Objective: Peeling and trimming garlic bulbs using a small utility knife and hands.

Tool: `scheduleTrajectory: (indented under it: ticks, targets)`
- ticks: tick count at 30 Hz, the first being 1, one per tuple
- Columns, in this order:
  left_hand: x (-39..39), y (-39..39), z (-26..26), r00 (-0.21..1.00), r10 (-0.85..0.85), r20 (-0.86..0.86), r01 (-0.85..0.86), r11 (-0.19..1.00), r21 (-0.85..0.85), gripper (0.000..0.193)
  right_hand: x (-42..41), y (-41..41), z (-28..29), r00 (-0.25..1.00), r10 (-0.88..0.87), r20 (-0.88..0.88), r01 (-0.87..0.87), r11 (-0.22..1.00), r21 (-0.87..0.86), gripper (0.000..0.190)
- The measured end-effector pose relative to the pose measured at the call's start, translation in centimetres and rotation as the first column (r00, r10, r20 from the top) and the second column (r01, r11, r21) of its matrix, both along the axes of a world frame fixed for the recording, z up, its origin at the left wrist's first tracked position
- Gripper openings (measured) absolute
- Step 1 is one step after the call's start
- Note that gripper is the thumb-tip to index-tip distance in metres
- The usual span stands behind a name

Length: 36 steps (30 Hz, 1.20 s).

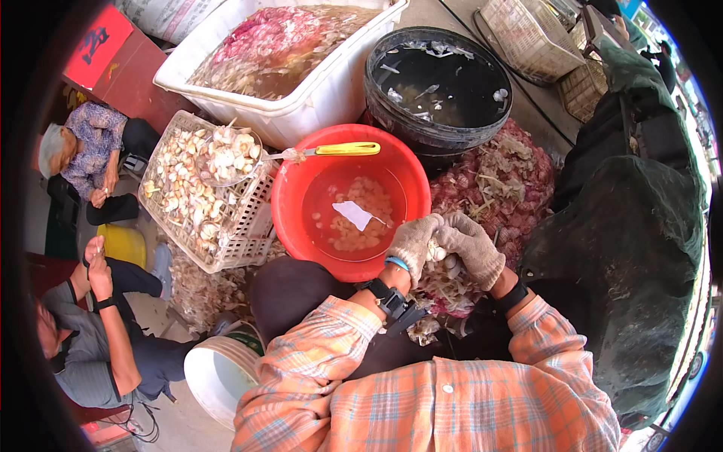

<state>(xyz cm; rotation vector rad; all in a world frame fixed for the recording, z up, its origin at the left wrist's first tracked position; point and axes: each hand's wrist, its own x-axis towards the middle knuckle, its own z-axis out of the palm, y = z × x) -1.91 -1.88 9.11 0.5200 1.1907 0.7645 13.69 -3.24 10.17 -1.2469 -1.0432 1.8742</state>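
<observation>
Both my hands wear greyish knitted work gloves and meet just right of the red plastic basin (282, 192). My left hand (414, 243) and my right hand (473, 248) close around a pale garlic bulb (435, 251), partly hidden by the fingers. In the basin, peeled garlic cloves (361, 226) lie under water, and a white scrap (354, 214) lies above them. Beneath my hands are dry garlic skins and stalks (446, 285). A skimmer with a yellow handle (347, 149), its bowl full of garlic, rests on a crate of garlic cloves (186, 169) at the left.
A white tub (333, 68) with a red net and murky water stands behind, beside a black bucket of dark water (375, 107). Red net sacks of garlic (508, 186) lie right, near dark green netting (615, 254). Two people (93, 141) sit left, near a white bucket (217, 367).
</observation>
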Motion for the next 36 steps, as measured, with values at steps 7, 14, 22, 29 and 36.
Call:
scheduleTrajectory:
  ticks: [7, 14, 22, 29, 36]
  targets:
    - [0.2, 0.5, 0.0, 0.98, 0.18, 0.088, -0.164, 0.973, -0.162, 0.023, 0.3, 0.2, 0.3, 0.992, -0.118, -0.054, 0.11, 0.985, -0.135, 0.012]
    - [0.5, 0.2, -1.3, 0.967, 0.248, -0.057, -0.251, 0.966, -0.055, 0.03, -1.5, -1.5, -2.2, 0.936, -0.053, 0.349, -0.13, 0.869, 0.478, 0.026]
    - [0.5, 0.0, 0.7, 0.965, 0.258, 0.041, -0.252, 0.961, -0.113, 0.024, -1.4, -1.8, -0.3, 0.99, -0.125, -0.058, 0.125, 0.992, -0.007, 0.014]
    - [0.1, 0.3, 0.9, 0.955, 0.277, 0.109, -0.257, 0.952, -0.166, 0.026, -0.4, -0.4, 2.2, 0.994, -0.017, -0.109, -0.001, 0.986, -0.166, 0.016]
    - [-0.4, 0.6, 1.2, 0.961, 0.236, 0.147, -0.217, 0.967, -0.133, 0.028, 0.5, 0.0, 1.2, 0.93, -0.068, -0.36, -0.047, 0.953, -0.301, 0.016]
